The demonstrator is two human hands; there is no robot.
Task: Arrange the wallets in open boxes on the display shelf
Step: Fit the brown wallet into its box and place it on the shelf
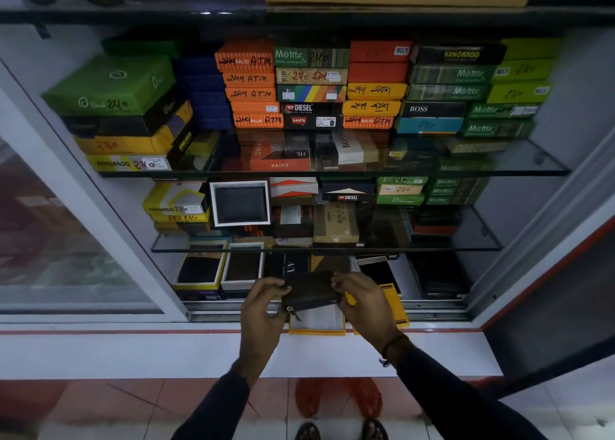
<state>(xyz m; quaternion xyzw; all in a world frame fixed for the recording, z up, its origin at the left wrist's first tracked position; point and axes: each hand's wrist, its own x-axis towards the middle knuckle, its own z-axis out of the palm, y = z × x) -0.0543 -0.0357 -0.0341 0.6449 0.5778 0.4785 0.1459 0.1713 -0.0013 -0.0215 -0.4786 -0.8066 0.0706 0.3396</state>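
A dark zip-around wallet [311, 291] hangs between both hands, in front of the bottom shelf. My left hand [263, 309] grips its left end, and my right hand [364, 301] pinches its right end. Right under the wallet lies an open yellow box [317, 324] with a white lining, at the cabinet's front sill. Its yellow lid [394, 303] leans just to the right. On the bottom shelf two open boxes show dark wallets: a yellow one [199, 268] and a white one [243, 266]. An open white-rimmed box [240, 204] with a dark wallet stands upright on the middle shelf.
Glass shelves [332, 172] carry stacks of closed wallet boxes in orange, green, yellow and black. A sliding glass door [66, 240] stands at the left and a frame [532, 240] at the right. A white ledge [166, 353] runs below the cabinet. My feet in sandals [339, 431] are on red tiles.
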